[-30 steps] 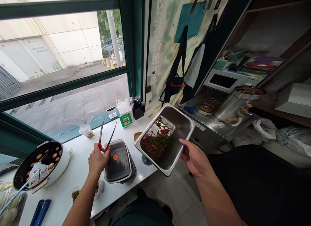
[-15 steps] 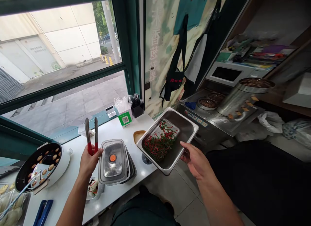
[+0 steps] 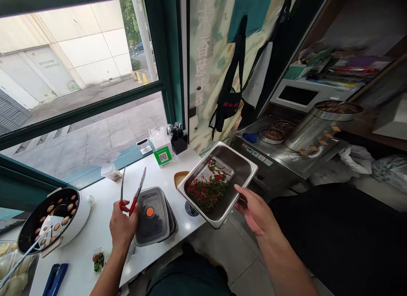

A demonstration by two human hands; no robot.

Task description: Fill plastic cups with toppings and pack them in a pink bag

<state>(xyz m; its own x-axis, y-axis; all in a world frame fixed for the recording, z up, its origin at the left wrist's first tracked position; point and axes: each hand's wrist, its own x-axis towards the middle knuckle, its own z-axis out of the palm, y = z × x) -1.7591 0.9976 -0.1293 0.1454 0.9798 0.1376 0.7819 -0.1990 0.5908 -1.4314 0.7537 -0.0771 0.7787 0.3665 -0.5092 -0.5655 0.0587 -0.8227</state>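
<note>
My left hand point(image 3: 123, 224) grips red-handled metal tongs point(image 3: 135, 198), their jaws spread and pointing up toward the window. Right beside that hand, a stack of lidded containers point(image 3: 152, 222) stands on the counter, an orange button on the top lid. In my right hand point(image 3: 254, 207) is the near rim of a steel pan point(image 3: 243, 173), tilted over the counter's right end. Chopped greens and red pepper strips point(image 3: 208, 190) lie in the pan's lower left. Partly hidden by my left forearm, a clear container with food point(image 3: 98, 261) sits on the counter.
A pot of eggs in dark liquid point(image 3: 60, 211) stands at the left, a ladle resting in it. Blue stapler-like tool point(image 3: 55, 279) lies in front. A QR-code sign point(image 3: 163, 156) and black utensil box point(image 3: 179, 142) stand by the window. A steamer point(image 3: 314, 128) is at right.
My left hand has shifted right and down, in front of the lidded stack's left side. The tongs have turned and their jaws have spread wider. The pan has barely moved.
</note>
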